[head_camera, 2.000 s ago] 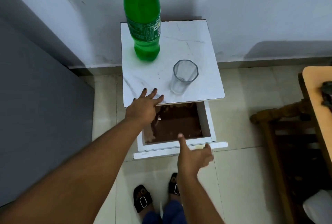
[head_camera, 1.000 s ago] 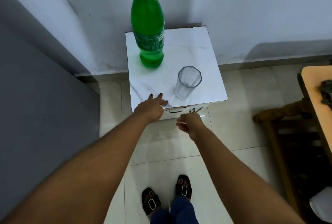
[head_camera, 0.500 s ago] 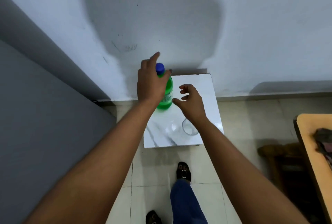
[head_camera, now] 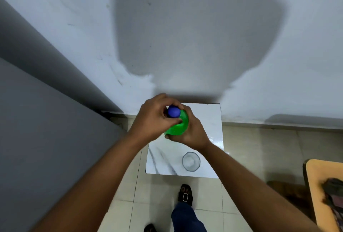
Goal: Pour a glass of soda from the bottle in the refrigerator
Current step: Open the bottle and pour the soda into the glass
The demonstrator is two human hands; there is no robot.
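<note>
A green soda bottle [head_camera: 177, 126] with a blue cap [head_camera: 174, 111] stands upright on the small white marble-top cabinet [head_camera: 213, 120], seen from almost straight above. My left hand [head_camera: 154, 118] wraps its fingers around the cap and neck. My right hand [head_camera: 189, 131] grips the bottle's body from the right side. An empty clear glass [head_camera: 191, 161] stands upright on the cabinet top, nearer to me and just right of my right forearm.
A grey refrigerator side [head_camera: 46, 129] fills the left. The white wall [head_camera: 185, 36] rises behind the cabinet. A wooden table edge [head_camera: 315, 194] with a dark object on it is at the lower right. My sandalled feet [head_camera: 185, 193] stand on the tiled floor.
The cabinet drawer was pushed shut. I then stood up, the view rose above the bottle, and both hands closed on it: left on the cap, right on the body.
</note>
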